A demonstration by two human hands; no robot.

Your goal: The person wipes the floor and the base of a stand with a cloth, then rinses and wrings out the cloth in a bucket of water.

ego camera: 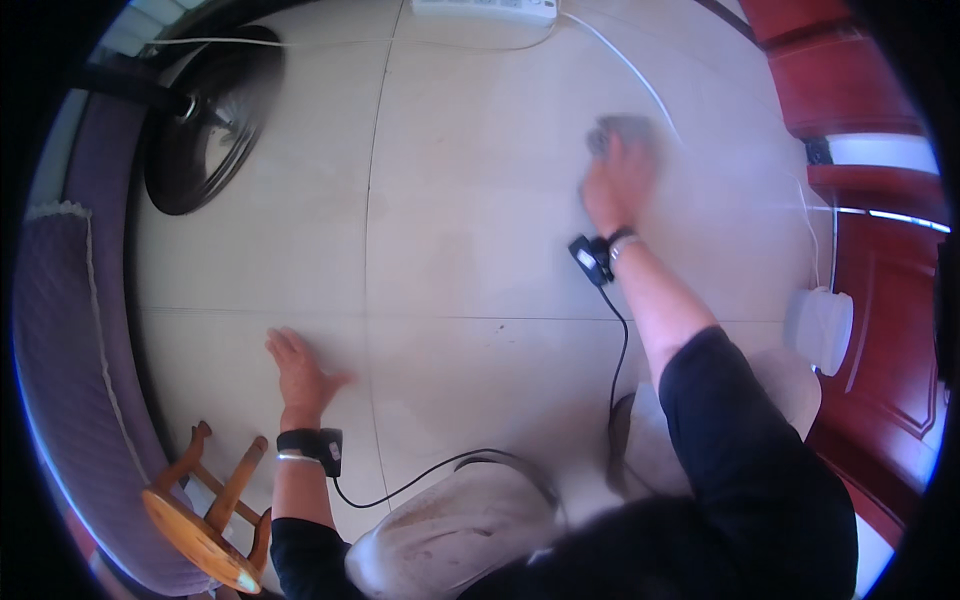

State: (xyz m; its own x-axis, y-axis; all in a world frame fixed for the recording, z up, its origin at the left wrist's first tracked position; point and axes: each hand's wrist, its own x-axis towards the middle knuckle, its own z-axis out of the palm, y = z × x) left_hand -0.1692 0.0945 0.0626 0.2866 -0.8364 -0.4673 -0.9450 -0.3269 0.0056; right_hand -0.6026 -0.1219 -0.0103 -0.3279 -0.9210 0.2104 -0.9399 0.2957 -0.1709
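My right hand [619, 180] is stretched forward over the pale tiled floor [465, 247], blurred by motion. Under its fingers is a crumpled grey cloth [634, 129], pressed against the tiles. My left hand [301, 373] is at the lower left with fingers spread and nothing in it. Whether it touches the floor I cannot tell. Each wrist carries a strapped black device with a cable: one device [590, 259] on the right, another device [331, 452] on the left. My knees in light trousers [457, 525] are bent near the floor.
A wooden stool [199, 536] lies tipped at lower left beside a purple quilted cover [64, 315]. A black round stand base [214, 135] is upper left. A white power strip [487, 9] and its cord lie ahead. Right are red wooden furniture [885, 315] and a white bin [821, 330].
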